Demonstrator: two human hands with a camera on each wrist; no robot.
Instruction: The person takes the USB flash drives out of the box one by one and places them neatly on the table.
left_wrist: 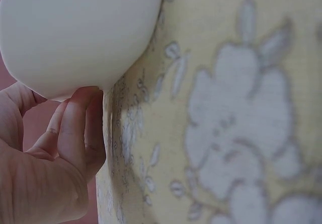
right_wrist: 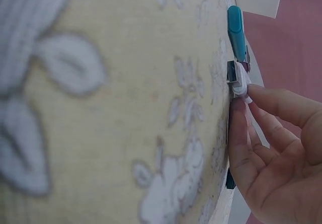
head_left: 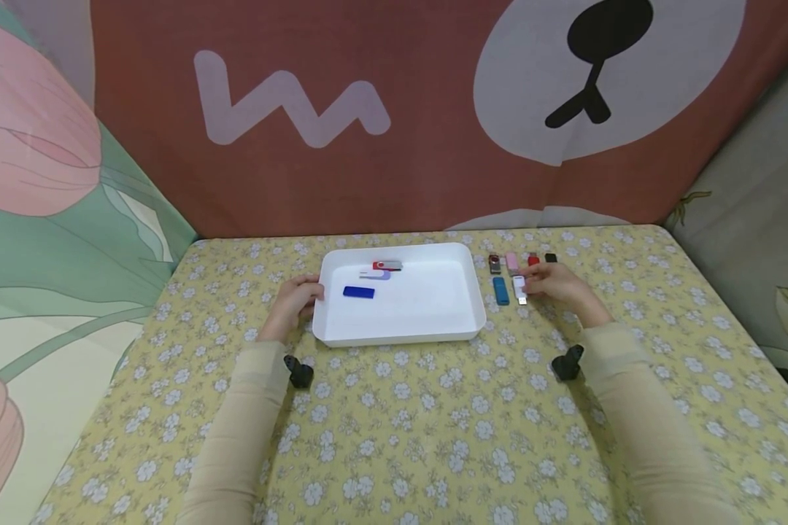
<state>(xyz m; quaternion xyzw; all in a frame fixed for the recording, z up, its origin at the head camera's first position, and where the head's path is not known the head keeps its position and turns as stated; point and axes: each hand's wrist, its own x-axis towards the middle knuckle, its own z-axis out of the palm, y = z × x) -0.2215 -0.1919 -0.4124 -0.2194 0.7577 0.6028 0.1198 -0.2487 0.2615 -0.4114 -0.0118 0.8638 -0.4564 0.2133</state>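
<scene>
My left hand holds the left edge of a shallow white tray. In the left wrist view its fingers curl against the underside of the tray's wall. Inside the tray lie a dark blue USB stick, a lilac-and-white one and a red-and-silver one. To the tray's right, my right hand pinches a white USB stick between thumb and fingers. Its metal plug points toward me, and it is low at the cloth; whether it touches is unclear.
Beside the white stick lies a blue USB stick. Behind them are a red-and-dark one, a pink one, a red one and a black piece. A yellow floral cloth covers the table.
</scene>
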